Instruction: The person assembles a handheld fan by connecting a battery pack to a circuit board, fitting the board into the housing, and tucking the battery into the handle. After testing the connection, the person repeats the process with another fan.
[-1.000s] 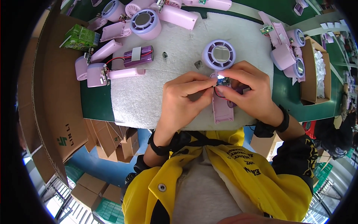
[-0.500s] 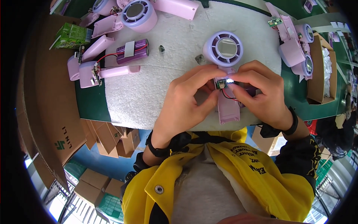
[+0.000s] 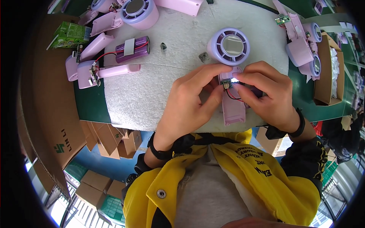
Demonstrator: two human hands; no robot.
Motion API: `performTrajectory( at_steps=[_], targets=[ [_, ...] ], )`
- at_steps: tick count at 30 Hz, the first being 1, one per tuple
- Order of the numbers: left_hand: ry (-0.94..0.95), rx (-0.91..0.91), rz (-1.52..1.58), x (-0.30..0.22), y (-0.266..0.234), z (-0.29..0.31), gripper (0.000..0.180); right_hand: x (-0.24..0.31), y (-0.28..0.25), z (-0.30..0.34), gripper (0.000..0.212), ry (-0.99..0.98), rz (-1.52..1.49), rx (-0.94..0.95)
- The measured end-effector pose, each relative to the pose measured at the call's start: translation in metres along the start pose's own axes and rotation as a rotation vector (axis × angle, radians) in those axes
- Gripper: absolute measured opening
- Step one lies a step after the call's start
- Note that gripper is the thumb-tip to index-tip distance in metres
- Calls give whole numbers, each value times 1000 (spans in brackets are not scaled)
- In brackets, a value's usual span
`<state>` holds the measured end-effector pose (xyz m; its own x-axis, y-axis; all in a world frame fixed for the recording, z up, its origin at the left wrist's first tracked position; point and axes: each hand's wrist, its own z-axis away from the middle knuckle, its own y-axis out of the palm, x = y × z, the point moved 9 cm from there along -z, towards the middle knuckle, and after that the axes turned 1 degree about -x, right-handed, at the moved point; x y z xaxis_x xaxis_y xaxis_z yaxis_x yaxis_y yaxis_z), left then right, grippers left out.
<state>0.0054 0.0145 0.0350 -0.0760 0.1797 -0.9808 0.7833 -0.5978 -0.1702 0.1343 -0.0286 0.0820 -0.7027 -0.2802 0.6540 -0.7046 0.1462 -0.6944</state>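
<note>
A lilac handheld fan [image 3: 229, 46] lies on the white foam sheet, its grille head away from me and its opened pink handle [image 3: 234, 112] toward me. Over the upper handle sits a small green circuit board [image 3: 227, 85] with a metal connector and a bright white light. My left hand [image 3: 188, 97] pinches the board's left end, thumb and index finger closed on it. From the right, my right hand [image 3: 272, 89] grips the lit end. Red and black wires run from the board toward my right hand, whose fingers partly hide a purple battery [image 3: 257, 92].
On the left lie a purple battery pack [image 3: 133, 49], opened fan parts [image 3: 89, 74] and a green carton [image 3: 72, 35]. Another fan [image 3: 139, 13] is at the back. To the right are more fan parts [image 3: 300, 51] and a cardboard box [image 3: 323, 89]. Large cardboard [image 3: 49, 95] borders the left.
Both hands keep their pinch on the circuit board with hardly any movement. The fan head appears slightly tilted and shifted, and the view has moved a little.
</note>
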Motion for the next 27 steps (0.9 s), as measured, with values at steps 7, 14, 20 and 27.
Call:
performTrajectory(
  at_steps=[7, 14, 20, 27],
  targets=[
    [-118, 23, -6, 4, 2, 0, 40, 4, 1, 0, 25, -28, 96, -1],
    [49, -27, -72, -5, -1, -2, 38, -12, 0, -4, 22, 163, -37, 31],
    [113, -4, -216, -13, 1, -4, 41, -35, 11, -2, 23, 326, -171, 268],
    [78, 15, -192, -15, 3, -2, 41, -11, -21, 1, 29, 53, 94, 250]
  ],
)
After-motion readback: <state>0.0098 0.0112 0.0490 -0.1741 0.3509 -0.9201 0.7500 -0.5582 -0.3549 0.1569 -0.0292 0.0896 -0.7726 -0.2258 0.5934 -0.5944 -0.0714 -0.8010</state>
